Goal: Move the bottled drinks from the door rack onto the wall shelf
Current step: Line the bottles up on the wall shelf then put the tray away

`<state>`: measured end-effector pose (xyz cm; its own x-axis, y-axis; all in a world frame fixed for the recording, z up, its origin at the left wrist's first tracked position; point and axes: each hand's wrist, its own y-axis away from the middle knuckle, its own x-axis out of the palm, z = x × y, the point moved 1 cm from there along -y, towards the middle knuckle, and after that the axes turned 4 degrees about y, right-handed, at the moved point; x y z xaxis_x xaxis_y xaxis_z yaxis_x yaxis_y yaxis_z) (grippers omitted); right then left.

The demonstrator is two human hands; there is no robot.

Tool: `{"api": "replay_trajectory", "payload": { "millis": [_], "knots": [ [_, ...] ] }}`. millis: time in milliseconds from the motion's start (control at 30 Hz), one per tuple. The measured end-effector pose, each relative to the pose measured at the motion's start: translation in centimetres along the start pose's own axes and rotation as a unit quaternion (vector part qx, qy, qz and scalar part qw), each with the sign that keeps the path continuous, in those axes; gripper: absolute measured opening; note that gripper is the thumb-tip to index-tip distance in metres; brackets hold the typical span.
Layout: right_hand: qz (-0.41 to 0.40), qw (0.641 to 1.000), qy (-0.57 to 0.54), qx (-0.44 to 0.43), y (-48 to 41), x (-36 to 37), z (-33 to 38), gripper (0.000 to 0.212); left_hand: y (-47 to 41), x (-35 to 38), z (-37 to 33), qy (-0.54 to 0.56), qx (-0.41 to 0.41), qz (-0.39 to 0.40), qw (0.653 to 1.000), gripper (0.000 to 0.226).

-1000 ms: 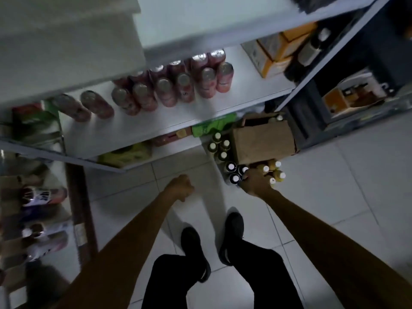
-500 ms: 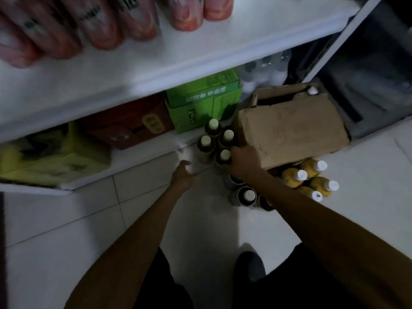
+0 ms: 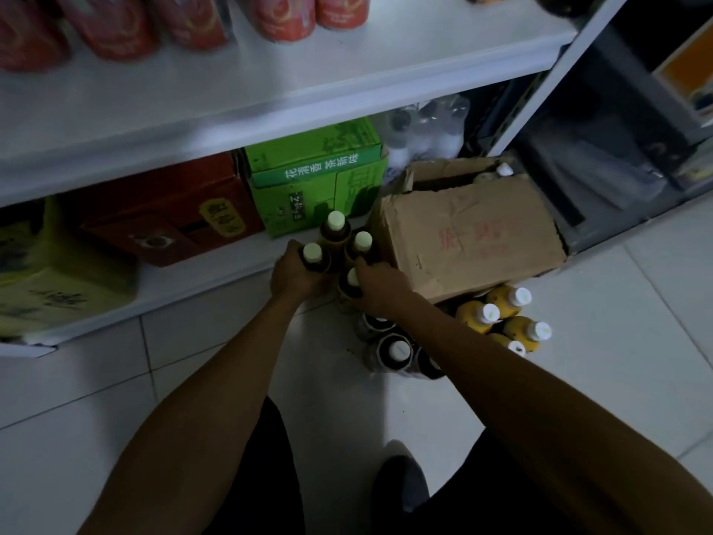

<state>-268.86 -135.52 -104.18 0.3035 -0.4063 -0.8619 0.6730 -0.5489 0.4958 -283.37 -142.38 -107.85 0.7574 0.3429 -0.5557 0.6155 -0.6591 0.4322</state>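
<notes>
Left hand (image 3: 295,274): fingers curled round the body of a dark bottle (image 3: 313,255). Right hand (image 3: 382,283): wrapped on a second bottle (image 3: 350,290), the one nearest its own wrist. Both grips sit on the bottle bodies, below the caps. We judge this keeps each bottle upright and allows a pair to be lifted in one go.

The two held bottles stand side by side between the hands, apparently on the floor tiles. No door rack is in view. A third bottle (image 3: 335,225) and a fourth bottle (image 3: 362,242) stand just beyond the fingertips, ungripped.

Appearance: dark brown bodies, narrow shoulders, pale cream caps. The labels are unreadable in the dim light.

A cardboard box (image 3: 470,241) sits immediately right of the right hand and a green carton (image 3: 316,179) beyond the left-hand fingers, so the cluster is hemmed in. Yellow bottles (image 3: 497,314) stand right of the right forearm. The white shelf (image 3: 347,90) above both hands shows bare board in front of the red cans (image 3: 285,13).
</notes>
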Motion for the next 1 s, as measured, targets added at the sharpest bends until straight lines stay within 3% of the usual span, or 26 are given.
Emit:
{"api": "replay_trajectory", "payload": {
  "millis": [200,333,400,500,600,800,833,933,1000],
  "knots": [
    [0.007,0.998,-0.024,0.050,-1.7,-0.4,1.2,0.069,0.1,-5.1,0.4,0.094,0.041,-0.026,0.994,0.079],
    [0.007,0.999,-0.005,0.049,-2.1,-0.8,2.4,0.052,1.0,-8.0,1.0,0.135,0.099,-0.041,0.985,0.052],
    [0.021,0.999,-0.030,0.028,-2.2,-0.9,2.7,0.043,1.5,-9.0,0.9,0.151,0.103,-0.050,0.982,0.059],
    [0.026,0.988,-0.154,0.011,-2.3,-1.2,2.1,0.053,1.8,-9.9,0.9,0.154,0.114,-0.028,0.981,0.071],
    [0.002,0.953,-0.303,0.016,-0.7,-3.4,1.5,0.052,1.9,-10.5,1.1,0.151,0.129,0.013,0.980,0.051],
    [-0.034,0.809,-0.585,-0.050,2.2,-9.0,-0.3,0.041,2.8,-10.2,0.1,0.193,0.128,0.070,0.970,0.040],
    [-0.027,0.769,-0.635,-0.066,2.5,-9.7,-0.9,0.041,3.0,-10.0,-0.3,0.200,0.128,0.076,0.968,0.037],
    [0.032,0.599,-0.795,-0.092,3.5,-10.6,-1.9,0.048,3.8,-9.6,-1.4,0.235,0.126,0.081,0.960,0.026],
    [0.072,0.561,-0.821,-0.085,3.5,-10.0,-1.7,0.062,4.2,-9.4,-2.2,0.262,0.125,0.081,0.954,0.026]
  ]
}}
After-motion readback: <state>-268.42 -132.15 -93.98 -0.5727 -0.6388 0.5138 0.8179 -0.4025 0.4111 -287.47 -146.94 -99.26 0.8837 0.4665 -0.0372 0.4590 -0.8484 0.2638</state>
